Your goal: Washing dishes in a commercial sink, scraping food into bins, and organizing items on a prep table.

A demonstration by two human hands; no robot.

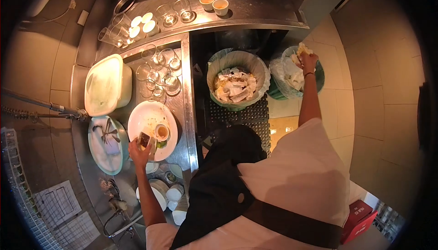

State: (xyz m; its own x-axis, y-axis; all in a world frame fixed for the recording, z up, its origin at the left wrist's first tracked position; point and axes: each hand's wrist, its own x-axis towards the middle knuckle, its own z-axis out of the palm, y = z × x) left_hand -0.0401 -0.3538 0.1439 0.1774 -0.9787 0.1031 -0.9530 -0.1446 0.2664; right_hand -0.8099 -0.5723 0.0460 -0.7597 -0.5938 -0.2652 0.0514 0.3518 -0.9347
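Note:
My left hand point(139, 154) grips a small container with dark contents point(145, 139) over the lower left of a large white oval plate point(150, 111). On the plate lie food crumbs, a white cup of orange-brown liquid point(162, 132) and a green scrap point(161, 144). At the far right my right hand point(309, 61) is stretched out, holding crumpled yellowish-white waste point(303, 49) above a lined bin point(320, 73); whether it is paper or food I cannot tell. White waste fills the part of that bin in view.
A larger lined bin point(265, 68) full of waste stands on a black rubber mat point(239, 116). Glasses point(164, 75) crowd the steel counter beside a cream tub point(102, 82) and a basin of cutlery point(123, 157). Stacked dishes point(174, 193) sit lower down; two cups point(220, 7) stand behind.

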